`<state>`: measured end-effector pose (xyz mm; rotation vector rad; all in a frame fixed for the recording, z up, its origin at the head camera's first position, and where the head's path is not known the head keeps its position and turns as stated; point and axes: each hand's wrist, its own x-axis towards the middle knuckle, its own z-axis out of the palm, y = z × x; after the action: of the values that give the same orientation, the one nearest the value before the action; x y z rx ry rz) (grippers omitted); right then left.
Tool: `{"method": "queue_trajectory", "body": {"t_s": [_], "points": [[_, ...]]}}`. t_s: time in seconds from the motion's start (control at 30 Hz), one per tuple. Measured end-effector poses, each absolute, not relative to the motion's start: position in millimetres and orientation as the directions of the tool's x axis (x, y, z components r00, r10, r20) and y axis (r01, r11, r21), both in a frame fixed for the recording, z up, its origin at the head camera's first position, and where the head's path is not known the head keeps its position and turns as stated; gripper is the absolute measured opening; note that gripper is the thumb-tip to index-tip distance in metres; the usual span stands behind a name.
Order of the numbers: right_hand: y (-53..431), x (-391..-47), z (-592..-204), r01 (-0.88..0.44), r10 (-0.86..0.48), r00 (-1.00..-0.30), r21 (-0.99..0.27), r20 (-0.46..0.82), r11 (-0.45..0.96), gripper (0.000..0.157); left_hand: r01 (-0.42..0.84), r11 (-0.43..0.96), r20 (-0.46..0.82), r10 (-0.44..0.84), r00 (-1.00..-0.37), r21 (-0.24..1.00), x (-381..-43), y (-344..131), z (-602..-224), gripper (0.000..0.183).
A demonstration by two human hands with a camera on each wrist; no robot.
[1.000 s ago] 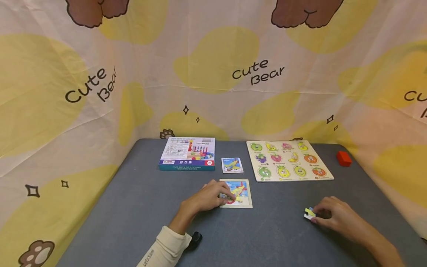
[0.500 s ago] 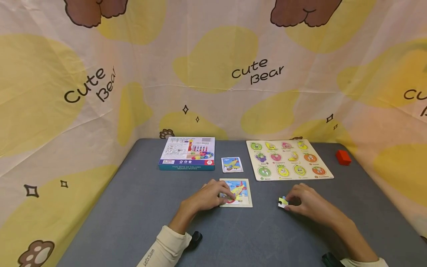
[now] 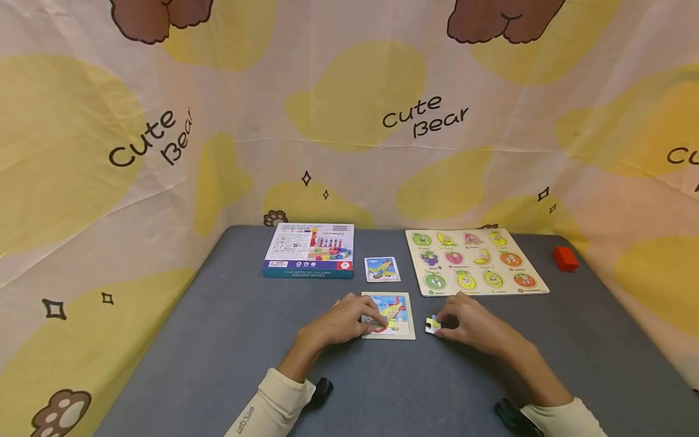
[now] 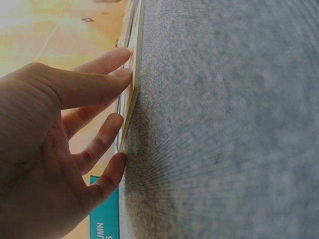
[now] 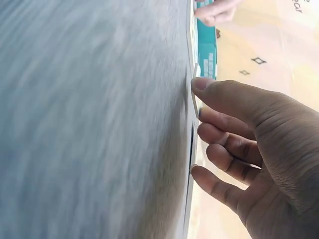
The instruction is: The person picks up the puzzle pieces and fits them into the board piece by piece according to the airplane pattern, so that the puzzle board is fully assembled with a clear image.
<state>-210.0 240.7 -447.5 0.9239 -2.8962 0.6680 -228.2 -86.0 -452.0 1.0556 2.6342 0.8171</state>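
Note:
A square wooden jigsaw puzzle with a pale frame (image 3: 403,335) and a yellow airplane picture lies mid-table. My left hand (image 3: 345,320) rests on its left side, thumb and fingertips touching the puzzle; the left wrist view has the board (image 4: 132,97) edge-on under the fingers. Just right of the frame, my right hand (image 3: 476,321) pinches a small yellow-green and white jigsaw piece (image 3: 432,325) between thumb and fingers, apart from the board. Seen edge-on in the right wrist view, the piece (image 5: 195,103) sits by the thumb tip. Part of the airplane is hidden by my left fingers.
Behind the puzzle lies a matching airplane picture card (image 3: 381,269). A boxed bead set (image 3: 308,250) stands at the back left, a fruit board (image 3: 475,263) at the back right. A red block (image 3: 565,259) sits near the right edge. Patterned cloth (image 3: 349,121) encloses the table.
My right hand has moved left across the table with the jigsaw piece, from far right to beside the puzzle frame. The left hand has stayed on the puzzle.

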Motion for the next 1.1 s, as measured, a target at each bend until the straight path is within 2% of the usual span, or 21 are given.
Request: {"method": "queue_trajectory", "body": {"t_s": [0.47, 1.1], "points": [[197.5, -216.2, -445.4, -0.596, -0.597, -0.793, -0.359, 0.122, 0.718, 0.019, 0.574, 0.608, 0.019, 0.677, -0.735, 0.549, -227.8, -86.4, -451.0, 0.021], [182.1, -219.6, -448.8, -0.610, -0.621, -0.775, -0.396, 0.118, 0.686, 0.017, 0.570, 0.617, 0.008, 0.675, -0.738, 0.543, -229.0, -85.9, -452.4, 0.021]]}}
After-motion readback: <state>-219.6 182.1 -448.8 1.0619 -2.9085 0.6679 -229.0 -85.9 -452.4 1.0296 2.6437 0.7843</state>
